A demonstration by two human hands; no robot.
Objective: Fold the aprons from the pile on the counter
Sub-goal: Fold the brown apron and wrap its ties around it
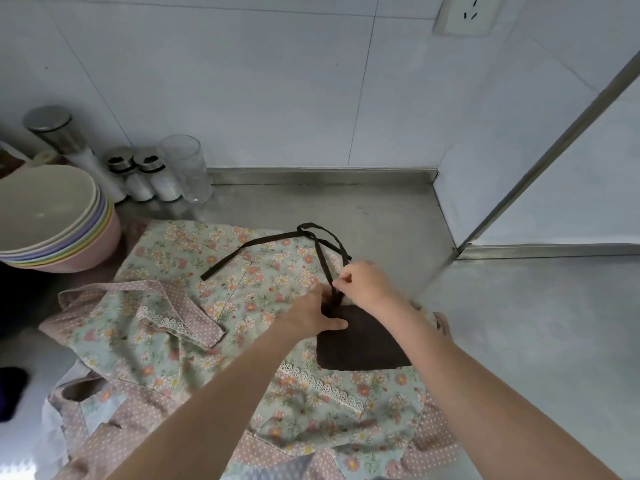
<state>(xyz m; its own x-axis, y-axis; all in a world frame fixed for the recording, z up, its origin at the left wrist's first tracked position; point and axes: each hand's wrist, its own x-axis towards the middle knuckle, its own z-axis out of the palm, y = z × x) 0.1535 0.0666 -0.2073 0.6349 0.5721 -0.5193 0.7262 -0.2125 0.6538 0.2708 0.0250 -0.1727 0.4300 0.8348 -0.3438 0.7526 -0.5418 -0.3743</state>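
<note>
my left hand [313,315] presses the folded brown apron [360,344] flat atop the floral pile [221,306] on the bench [519,341] while my right hand [363,282] pinches its strap [311,237], which i judge needs tucking next.

At frame centre the folded apron [360,341] lies on the spread aprons [207,306], which cover the worktop [519,341] lower left. Both hands meet at its upper edge, left hand [311,315] beside right hand [367,282]. Stacked bowls [52,216] sit left; shakers [152,174] and a glass [188,168] stand behind, against the wall.
</note>
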